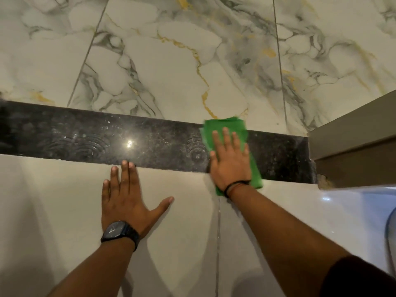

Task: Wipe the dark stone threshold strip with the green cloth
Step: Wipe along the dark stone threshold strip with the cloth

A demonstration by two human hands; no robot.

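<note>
The dark stone threshold strip [107, 140] runs across the floor from the left edge to the door frame at the right. It is glossy and speckled, with faint circular wipe marks and a light reflection. A folded green cloth [222, 127] lies across the strip right of centre, overlapping the tiles on both sides. My right hand [230, 161] presses flat on the cloth, fingers spread. My left hand [126, 196], with a black watch on its wrist, rests flat on the plain tile just below the strip, fingertips touching the strip's near edge.
White marble-pattern tiles [171, 61] with grey and gold veins lie beyond the strip. Plain beige tiles [64, 211] lie on the near side. A grey-brown door frame [353, 142] ends the strip at the right. A pale object's edge [364, 202] shows at the lower right.
</note>
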